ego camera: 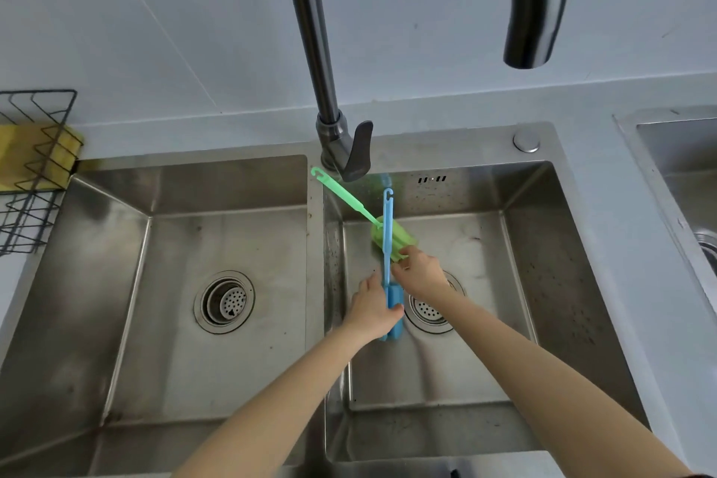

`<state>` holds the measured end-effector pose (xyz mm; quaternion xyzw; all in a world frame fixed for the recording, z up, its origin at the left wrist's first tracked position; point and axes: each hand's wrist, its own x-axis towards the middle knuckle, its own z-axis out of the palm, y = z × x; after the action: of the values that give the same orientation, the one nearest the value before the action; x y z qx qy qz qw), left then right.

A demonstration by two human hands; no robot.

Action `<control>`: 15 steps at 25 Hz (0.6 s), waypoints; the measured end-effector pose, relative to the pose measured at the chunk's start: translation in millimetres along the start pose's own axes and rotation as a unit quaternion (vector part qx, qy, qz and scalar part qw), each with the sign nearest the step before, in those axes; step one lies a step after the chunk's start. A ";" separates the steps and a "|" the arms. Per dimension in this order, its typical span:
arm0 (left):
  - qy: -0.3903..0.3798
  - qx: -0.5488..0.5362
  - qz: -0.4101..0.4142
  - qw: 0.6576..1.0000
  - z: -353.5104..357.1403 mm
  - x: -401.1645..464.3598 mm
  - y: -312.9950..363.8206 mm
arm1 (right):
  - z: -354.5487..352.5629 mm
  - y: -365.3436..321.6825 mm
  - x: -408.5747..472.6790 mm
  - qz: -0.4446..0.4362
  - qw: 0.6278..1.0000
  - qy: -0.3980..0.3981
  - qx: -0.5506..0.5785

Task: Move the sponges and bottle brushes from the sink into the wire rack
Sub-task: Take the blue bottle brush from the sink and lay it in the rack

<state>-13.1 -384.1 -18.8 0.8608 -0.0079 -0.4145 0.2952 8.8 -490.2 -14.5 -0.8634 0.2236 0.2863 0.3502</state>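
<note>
Two bottle brushes are in the right basin of the double sink (516, 283). My left hand (372, 308) is closed around the sponge head of the blue bottle brush (388, 229), whose handle points up toward the back wall. The green bottle brush (349, 198) lies tilted with its hooked handle resting near the divider by the tap. My right hand (421, 272) pinches the lower end of its green sponge head. The black wire rack (38, 182) stands on the counter at the far left. A yellow sponge (23, 155) sits inside it.
A tall dark faucet (329, 120) rises from the divider between the basins, its spout curving overhead at the top right. The left basin (174, 283) holds only its drain strainer. Part of another sink (683, 167) shows at the right edge.
</note>
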 end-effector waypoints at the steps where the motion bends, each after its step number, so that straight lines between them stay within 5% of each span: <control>1: 0.000 -0.005 -0.007 1.000 3.4 4.9 -2.9 | 1.3 -0.4 3.2 0.010 1.000 -0.009 0.016; 15: 0.014 -0.073 -0.051 0.996 13.8 15.8 -15.5 | 9.9 0.6 18.6 0.048 0.981 -0.007 0.186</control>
<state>-16.2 -382.3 -44.6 0.8418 0.0705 -0.4165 0.3361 18.8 -486.8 -32.8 -0.7694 0.3113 0.2621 0.4923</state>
